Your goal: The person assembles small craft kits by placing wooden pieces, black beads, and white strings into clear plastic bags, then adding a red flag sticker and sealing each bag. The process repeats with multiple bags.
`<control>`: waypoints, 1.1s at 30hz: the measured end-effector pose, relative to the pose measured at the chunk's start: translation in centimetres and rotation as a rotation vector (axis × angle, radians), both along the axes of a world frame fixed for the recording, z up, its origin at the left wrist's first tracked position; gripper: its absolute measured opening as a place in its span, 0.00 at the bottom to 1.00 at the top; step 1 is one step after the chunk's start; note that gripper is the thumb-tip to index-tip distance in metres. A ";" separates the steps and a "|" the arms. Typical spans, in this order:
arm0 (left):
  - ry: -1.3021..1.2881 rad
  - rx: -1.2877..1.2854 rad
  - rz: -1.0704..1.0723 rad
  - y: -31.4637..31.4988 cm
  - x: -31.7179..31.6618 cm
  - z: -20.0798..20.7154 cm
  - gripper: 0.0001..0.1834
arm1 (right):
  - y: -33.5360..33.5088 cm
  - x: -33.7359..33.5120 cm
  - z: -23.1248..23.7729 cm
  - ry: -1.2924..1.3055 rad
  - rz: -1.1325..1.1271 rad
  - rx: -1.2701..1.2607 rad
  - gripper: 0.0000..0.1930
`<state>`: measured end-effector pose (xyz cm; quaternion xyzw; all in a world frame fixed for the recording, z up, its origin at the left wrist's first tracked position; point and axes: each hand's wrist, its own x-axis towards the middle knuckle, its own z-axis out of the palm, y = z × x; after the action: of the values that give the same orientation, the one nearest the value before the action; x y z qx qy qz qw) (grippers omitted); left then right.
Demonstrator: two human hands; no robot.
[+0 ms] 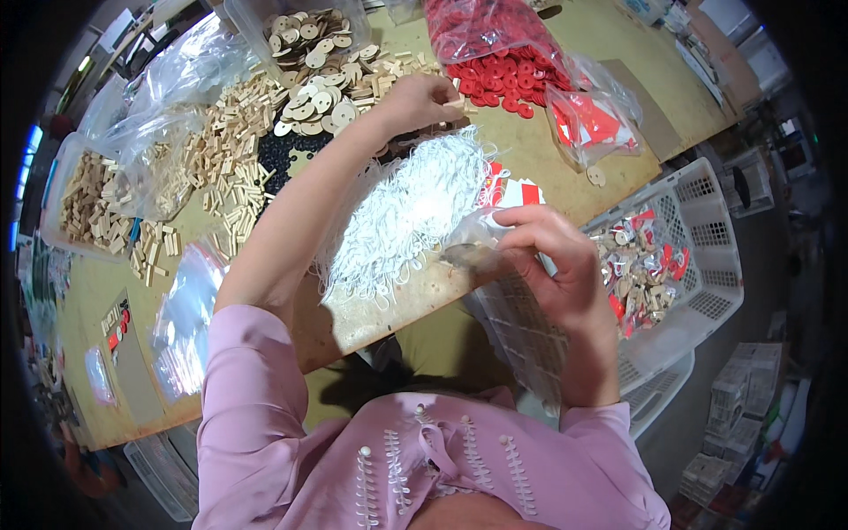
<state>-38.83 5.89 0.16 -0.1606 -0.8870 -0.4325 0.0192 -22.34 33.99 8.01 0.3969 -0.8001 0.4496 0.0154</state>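
Observation:
My left hand (419, 104) reaches over the table to the edge of the wooden pieces, just left of a heap of red plastic discs (508, 78). Its fingers are bent together; what they hold, if anything, I cannot make out. My right hand (555, 258), nearer to me at the table's front edge, pinches a small clear plastic bag (473, 237) between thumb and fingers. Something darkish shows through the bag. Between the two hands spreads a big tangle of white string loops (406, 212). Red and white cards (521, 193) lie just beyond the right hand.
Round wooden discs (322, 102), small wooden blocks (234, 124) and black rings (287, 157) cover the table's left and middle. Flat clear bags (187, 309) lie at the left. Right of the table stands a white plastic basket (717, 291) with filled bags inside.

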 end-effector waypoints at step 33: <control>0.403 -0.328 0.304 -5.2 2.1 -0.4 0.11 | -1.6 1.3 0.2 0.022 0.058 -0.009 0.11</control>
<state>-36.69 0.72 -0.27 -0.1093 -0.9373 -0.2351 0.2331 -21.04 32.34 8.18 0.4250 -0.7860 0.4488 0.0129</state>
